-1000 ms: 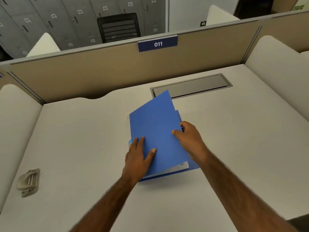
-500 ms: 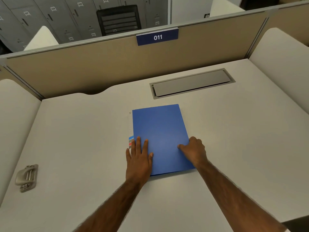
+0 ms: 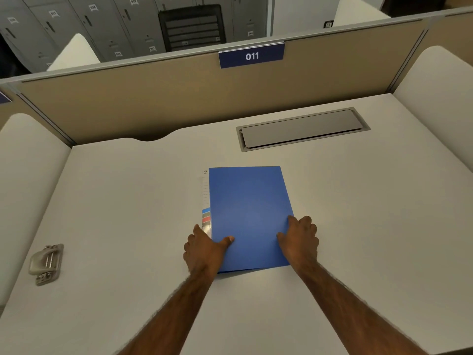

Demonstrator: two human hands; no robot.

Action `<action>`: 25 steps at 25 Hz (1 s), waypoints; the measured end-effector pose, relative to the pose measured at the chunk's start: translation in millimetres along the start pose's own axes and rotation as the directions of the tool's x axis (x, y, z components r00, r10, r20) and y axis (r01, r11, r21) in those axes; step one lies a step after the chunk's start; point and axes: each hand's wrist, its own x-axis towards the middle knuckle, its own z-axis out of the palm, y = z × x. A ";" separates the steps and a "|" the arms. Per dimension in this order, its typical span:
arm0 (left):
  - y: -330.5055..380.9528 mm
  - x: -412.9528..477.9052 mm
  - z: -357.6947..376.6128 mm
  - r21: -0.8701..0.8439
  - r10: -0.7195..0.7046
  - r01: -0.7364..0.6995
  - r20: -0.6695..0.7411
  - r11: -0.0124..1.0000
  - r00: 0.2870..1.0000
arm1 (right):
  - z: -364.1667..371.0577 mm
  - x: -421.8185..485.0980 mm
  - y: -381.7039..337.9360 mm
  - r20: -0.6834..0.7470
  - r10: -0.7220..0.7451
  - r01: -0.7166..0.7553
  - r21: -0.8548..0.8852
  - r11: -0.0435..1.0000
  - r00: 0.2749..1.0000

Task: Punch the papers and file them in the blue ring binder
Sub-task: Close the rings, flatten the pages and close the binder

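Observation:
The blue ring binder [image 3: 249, 213] lies closed and flat on the desk in front of me. A strip of white paper with coloured index tabs [image 3: 206, 216] sticks out along its left edge. My left hand [image 3: 204, 248] grips the binder's near left edge, thumb on the cover. My right hand [image 3: 299, 240] holds the near right edge with its fingers curled over the cover. The papers inside are hidden by the cover.
A metal hole punch [image 3: 46, 263] sits near the desk's left edge. A grey cable hatch [image 3: 302, 129] is set into the desk behind the binder. A beige partition with a blue "011" sign [image 3: 252, 56] closes off the back. White side panels flank the desk.
The binder's cover, raised a second ago, has come down flat. Both hands have shifted from the cover's top to the binder's near side edges.

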 end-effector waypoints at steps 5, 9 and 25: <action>5.9 9.0 -13.1 -0.476 -0.005 0.091 0.179 0.875 0.984 | -1.2 1.6 2.3 -0.010 0.003 -0.002 0.059 0.998 1.000; 5.6 2.6 -33.9 -0.656 0.067 0.093 0.215 0.749 0.974 | -4.0 3.7 4.6 0.021 0.020 -0.025 0.298 0.954 1.000; -22.6 157.0 -141.0 -0.493 0.214 -0.216 -0.061 0.843 0.975 | -7.4 65.4 -179.1 0.013 -0.050 0.023 0.754 0.656 0.999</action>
